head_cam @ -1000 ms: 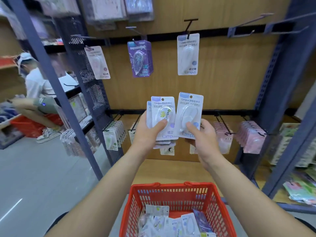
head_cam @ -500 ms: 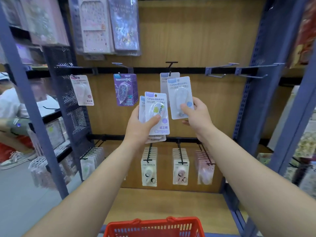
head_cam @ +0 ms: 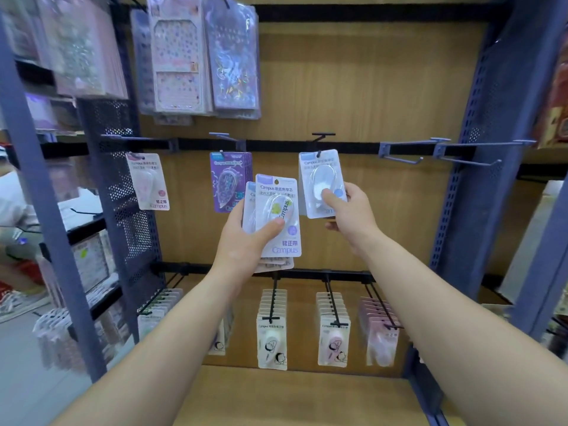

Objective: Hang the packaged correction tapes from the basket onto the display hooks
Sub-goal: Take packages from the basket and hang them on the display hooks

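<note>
Wood-panelled shop shelving (head_cam: 368, 87) with blue uprights faces you, its black rails carrying the display hooks. Your right hand (head_cam: 350, 216) pinches one packaged correction tape (head_cam: 318, 179) near its lower edge, thumb on the clear blister and fingers behind. The card's top hole sits right at the centre hook (head_cam: 321, 139), though I cannot tell whether it is threaded on. Your left hand (head_cam: 242, 241) is clamped on a fanned stack of packs (head_cam: 278, 216), thumb across the front one, held just below and left of that hook. The basket is out of view.

These packs look light and fairly stiff: thin card with a slick plastic bubble, so they should slide over one another readily. I'd judge the flat card margin a surer hold than the bubble, and a low grip leaves the hole free for the hook. Just left hang purple packs (head_cam: 229, 176); two bare hooks (head_cam: 408, 155) stand to the right.
</note>
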### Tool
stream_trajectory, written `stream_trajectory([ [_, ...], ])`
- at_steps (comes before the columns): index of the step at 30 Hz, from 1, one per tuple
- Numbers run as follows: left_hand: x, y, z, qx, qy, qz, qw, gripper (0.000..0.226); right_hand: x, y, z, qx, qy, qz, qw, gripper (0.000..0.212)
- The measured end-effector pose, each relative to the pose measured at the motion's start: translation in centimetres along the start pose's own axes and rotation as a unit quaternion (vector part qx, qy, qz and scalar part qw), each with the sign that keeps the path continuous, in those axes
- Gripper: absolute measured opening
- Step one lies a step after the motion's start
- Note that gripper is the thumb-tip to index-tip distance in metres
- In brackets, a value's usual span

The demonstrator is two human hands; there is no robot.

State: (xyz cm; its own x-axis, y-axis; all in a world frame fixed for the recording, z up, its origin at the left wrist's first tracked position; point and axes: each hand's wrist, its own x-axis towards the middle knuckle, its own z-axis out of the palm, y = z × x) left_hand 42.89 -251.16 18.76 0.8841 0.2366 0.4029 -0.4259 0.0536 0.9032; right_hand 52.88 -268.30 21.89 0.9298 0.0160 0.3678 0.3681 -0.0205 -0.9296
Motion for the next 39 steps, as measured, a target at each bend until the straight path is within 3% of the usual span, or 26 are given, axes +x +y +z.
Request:
stream_trajectory([
  [3, 0.4, 0.1, -0.2, 0.000, -0.004, -0.004, 1.000, 0.042, 0.3, 0.1, 0.4, -0.041, 0.019, 0.010, 0.999, 0.036],
  [5, 0.7, 0.2, -0.2, -0.003, -0.003, -0.004, 1.000, 0.042, -0.1, 0.0, 0.5, -0.142, 0.058, 0.025, 0.988, 0.056],
  [7, 0.8, 0.2, -0.2, -0.005, -0.003, -0.002, 1.000, 0.041, -1.4, 0.1, 0.4, -0.232, 0.101, -0.005, 0.967, 0.059],
  [9, 1.0, 0.2, -0.2, -0.003, -0.005, 0.002, 1.000, 0.042, -3.2, 0.0, 0.5, -0.166, 0.052, -0.051, 0.983, 0.036],
  [11, 1.1, 0.1, -0.1, -0.004, -0.009, 0.003, 1.000, 0.043, -5.0, -0.1, 0.9, -0.076, -0.042, -0.043, 0.995, 0.018],
  [14, 0.8, 0.0, 0.1, -0.019, -0.015, -0.006, 1.000, 0.045, -6.5, 0.0, 1.5, -0.022, -0.107, -0.022, 0.994, 0.026],
  [20, -0.1, 0.1, 0.8, -0.016, -0.053, 0.010, 0.998, 0.044, -6.9, 0.2, 1.5, 0.049, -0.125, 0.028, 0.991, 0.044],
  [25, -0.7, 0.1, 1.1, 0.000, -0.070, 0.013, 0.997, 0.043, -7.0, 1.1, 1.0, 0.062, -0.115, 0.038, 0.991, 0.031],
  [28, -1.1, 0.2, 1.2, -0.024, -0.075, -0.030, 0.996, 0.040, -7.0, 1.6, 0.8, 0.075, -0.097, 0.047, 0.991, 0.026],
  [39, -0.5, -1.0, -3.5, 0.039, 0.002, -0.003, 0.999, 0.037, -7.8, 1.6, 3.5, 0.139, -0.103, 0.061, 0.983, 0.025],
])
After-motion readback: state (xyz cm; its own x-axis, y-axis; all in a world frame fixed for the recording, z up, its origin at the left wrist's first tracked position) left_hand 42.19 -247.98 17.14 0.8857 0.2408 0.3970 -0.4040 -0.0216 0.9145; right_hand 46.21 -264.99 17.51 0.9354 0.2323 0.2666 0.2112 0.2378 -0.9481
